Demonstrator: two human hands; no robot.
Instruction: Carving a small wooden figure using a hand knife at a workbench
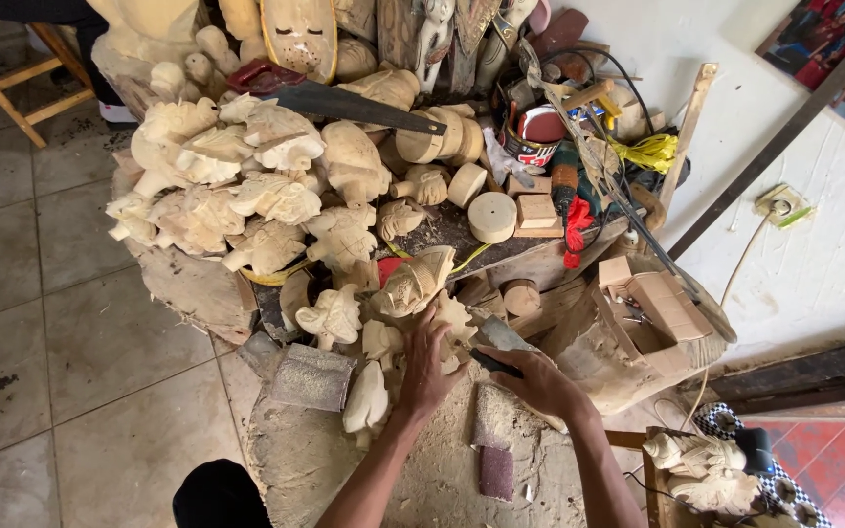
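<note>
Both hands (481, 367) on wood carving (454, 323)

Two bare forearms without sleeves, left hand (429, 364) and right hand (537, 379) bare, no gloves, rings or watch, black-clad knee (219, 495) at lower edge

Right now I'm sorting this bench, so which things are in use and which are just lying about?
In use: left hand on small carving; right hand holding dark blade.
Lying about: handsaw, carving pile, round discs, sandpaper block.
</note>
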